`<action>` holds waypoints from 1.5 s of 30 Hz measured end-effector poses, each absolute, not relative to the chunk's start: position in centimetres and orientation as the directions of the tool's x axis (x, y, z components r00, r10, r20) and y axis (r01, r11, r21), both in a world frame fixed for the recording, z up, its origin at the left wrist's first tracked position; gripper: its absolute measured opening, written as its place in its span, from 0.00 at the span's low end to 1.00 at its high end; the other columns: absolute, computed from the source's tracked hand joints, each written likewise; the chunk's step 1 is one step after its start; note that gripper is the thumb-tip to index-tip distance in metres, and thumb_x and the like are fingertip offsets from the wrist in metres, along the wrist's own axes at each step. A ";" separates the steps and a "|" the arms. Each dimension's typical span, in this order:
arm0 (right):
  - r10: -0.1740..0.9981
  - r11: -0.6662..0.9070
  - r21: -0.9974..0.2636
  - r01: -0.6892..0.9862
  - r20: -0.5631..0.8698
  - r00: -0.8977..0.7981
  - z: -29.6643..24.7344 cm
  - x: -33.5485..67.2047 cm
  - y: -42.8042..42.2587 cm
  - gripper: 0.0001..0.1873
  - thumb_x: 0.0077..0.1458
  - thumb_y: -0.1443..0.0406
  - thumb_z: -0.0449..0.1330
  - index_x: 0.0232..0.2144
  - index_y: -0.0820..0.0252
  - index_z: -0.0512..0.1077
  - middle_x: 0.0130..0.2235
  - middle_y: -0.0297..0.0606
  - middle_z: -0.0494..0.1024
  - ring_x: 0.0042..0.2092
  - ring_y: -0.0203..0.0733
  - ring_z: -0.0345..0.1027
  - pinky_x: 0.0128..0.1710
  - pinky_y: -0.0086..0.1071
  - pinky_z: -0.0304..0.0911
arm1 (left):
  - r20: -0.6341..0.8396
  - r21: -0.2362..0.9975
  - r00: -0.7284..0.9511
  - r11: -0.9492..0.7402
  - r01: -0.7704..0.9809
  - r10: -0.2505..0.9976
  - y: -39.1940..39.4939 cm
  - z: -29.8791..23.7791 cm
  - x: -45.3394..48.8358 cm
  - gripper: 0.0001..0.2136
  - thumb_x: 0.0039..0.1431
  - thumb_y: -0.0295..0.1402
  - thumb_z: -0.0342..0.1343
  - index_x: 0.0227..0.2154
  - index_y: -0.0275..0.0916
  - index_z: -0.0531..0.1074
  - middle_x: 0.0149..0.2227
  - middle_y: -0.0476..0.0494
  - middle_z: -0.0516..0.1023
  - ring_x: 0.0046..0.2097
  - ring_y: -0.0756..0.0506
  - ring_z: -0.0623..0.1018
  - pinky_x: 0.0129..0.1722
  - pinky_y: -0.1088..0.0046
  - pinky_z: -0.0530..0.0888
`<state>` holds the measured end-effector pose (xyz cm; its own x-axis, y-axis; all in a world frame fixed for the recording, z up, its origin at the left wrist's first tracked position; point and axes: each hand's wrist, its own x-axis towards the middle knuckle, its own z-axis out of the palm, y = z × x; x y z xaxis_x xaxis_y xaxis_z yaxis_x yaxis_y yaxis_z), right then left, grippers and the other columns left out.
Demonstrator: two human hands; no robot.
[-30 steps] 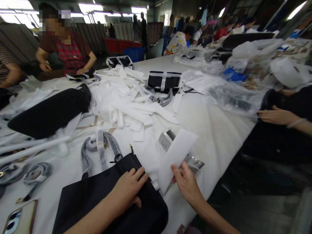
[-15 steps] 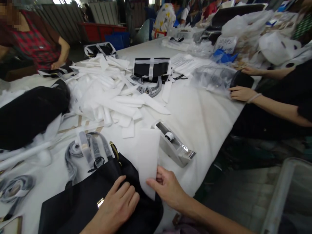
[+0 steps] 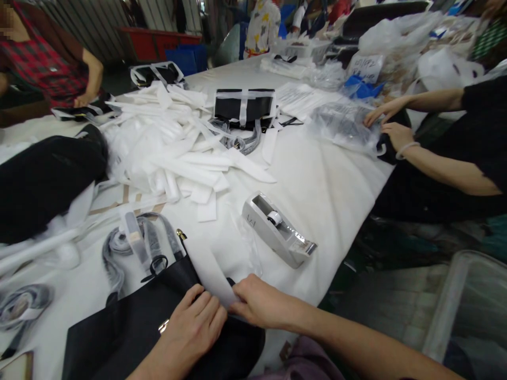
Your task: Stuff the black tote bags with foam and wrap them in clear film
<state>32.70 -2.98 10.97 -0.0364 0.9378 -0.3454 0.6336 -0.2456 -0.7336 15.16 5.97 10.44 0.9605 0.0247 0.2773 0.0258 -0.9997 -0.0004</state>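
A black handbag (image 3: pixel 130 311) with a gold clasp lies in front of me, its wrapped strap (image 3: pixel 119 243) stretched out beyond it. My left hand (image 3: pixel 194 322) is closed on the bag's upper edge, near the open zipper end. Between finger and thumb, my right hand (image 3: pixel 253 301) grips a white foam sheet (image 3: pixel 209 269). The sheet slants across the bag's opening, its lower end hidden by the bag and my hands. To the right of the bag stands a grey tape dispenser (image 3: pixel 273 227).
White foam strips (image 3: pixel 170 142) are heaped mid-table, with a wrapped black bag (image 3: pixel 243 108) behind them. A large black bag (image 3: pixel 51 179) lies at left. One co-worker's hands (image 3: pixel 390 126) handle a plastic-covered item at right; another person (image 3: pixel 51 58) stands far left. A clear bin (image 3: pixel 447 295) is lower right.
My right hand has brought the foam sheet left and down, from beside the bag to its opening. My left hand has stayed on the bag. The right-hand co-worker's hands have shifted.
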 end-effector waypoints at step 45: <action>0.806 -0.542 -0.718 0.437 -0.299 0.510 7.5 28.5 -0.6 0.12 0.59 0.63 0.49 0.25 0.58 0.65 0.19 0.30 0.62 0.25 0.36 0.59 0.26 0.30 0.49 | 0.225 0.426 0.926 -0.885 0.186 0.303 14.7 10.0 10.8 0.08 0.60 0.21 0.44 0.31 0.41 0.62 0.50 0.41 0.72 0.44 0.46 0.73 0.42 0.70 0.72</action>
